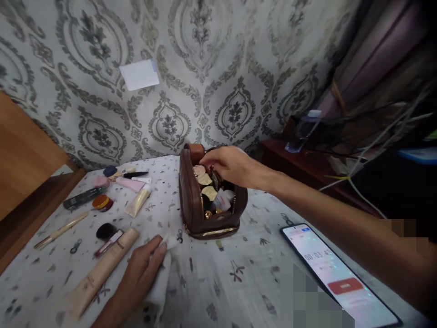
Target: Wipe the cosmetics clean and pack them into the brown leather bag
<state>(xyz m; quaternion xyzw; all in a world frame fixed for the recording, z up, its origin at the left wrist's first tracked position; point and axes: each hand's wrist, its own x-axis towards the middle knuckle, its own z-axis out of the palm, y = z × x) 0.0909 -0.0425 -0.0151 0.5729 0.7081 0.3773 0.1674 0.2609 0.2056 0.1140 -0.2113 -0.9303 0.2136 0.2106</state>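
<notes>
A brown cosmetic bag point(189, 191) stands unzipped on the patterned sheet, filled with round gold-topped containers and other small items. My right hand point(235, 166) reaches into its far side from the right. The fingers there are bent together among the contents, and what they grip is hidden. Lower down, my left hand point(139, 269) has its fingers closed on a crumpled white tissue point(164, 273), which shows past the fingertips and under the hand. A long beige squeeze tube point(105, 271) lies just left of that hand.
Several cosmetics lie at the left, among them a pink tube point(130, 183), an amber-lidded jar point(102, 202) and a gold stick point(61, 231). A phone point(336, 273) with a running timer lies at the right. A water bottle point(303, 132) stands on a dark red surface near cables.
</notes>
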